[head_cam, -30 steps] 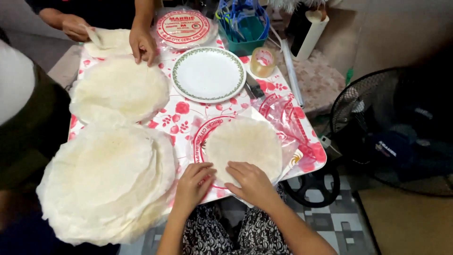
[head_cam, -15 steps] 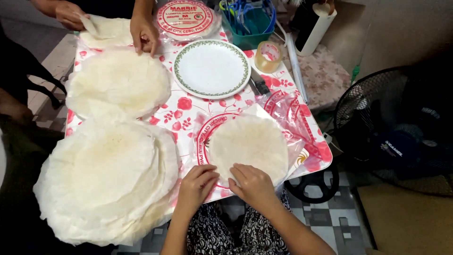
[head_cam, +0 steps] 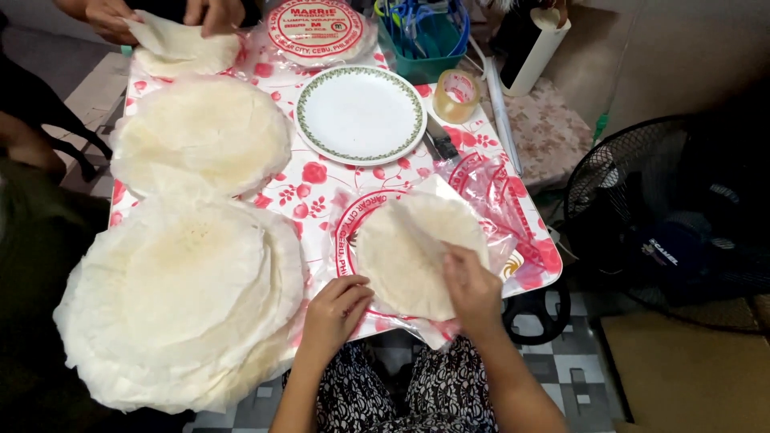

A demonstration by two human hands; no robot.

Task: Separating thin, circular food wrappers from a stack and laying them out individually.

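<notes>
— Across the desk (head_cam: pixel 321 188), with its red flower cloth, what takes up the most room?

— The big pile of pale round wrappers (head_cam: pixel 180 301), on the side of the white plate (head_cam: pixel 361 115) nearest the person and off to their left. A smaller pile (head_cam: pixel 200 132) lies just left of the plate. Beyond that pile, another person's hands (head_cam: pixel 160 14) work a folded sheet at the far edge.

— And the one being handled?

— A small stack of wrappers (head_cam: pixel 417 261) lies on its opened clear bag (head_cam: pixel 497 200), nearer the person than the plate and a little right of it. The top wrapper (head_cam: pixel 405 228) is partly lifted, one edge standing up and folding over.

— How are the hands placed?

— The right hand (head_cam: pixel 473 289) sits on the stack's near right edge, its grip pinched on the rim of that top wrapper. The left hand (head_cam: pixel 337 309) rests at the stack's near left edge, fingers curled and pressing down, holding nothing that I can make out.

— How would such a sheet handle?

— My guess is very light, thin and limp, and quick to tear or cling to the one beneath. Take it at the very rim, peel slowly, and steady the rest with the other hand.

— Anything smaller?

— A roll of clear tape (head_cam: pixel 455 95) just right of the plate, and a sealed round packet (head_cam: pixel 321 28) beyond it.
</notes>
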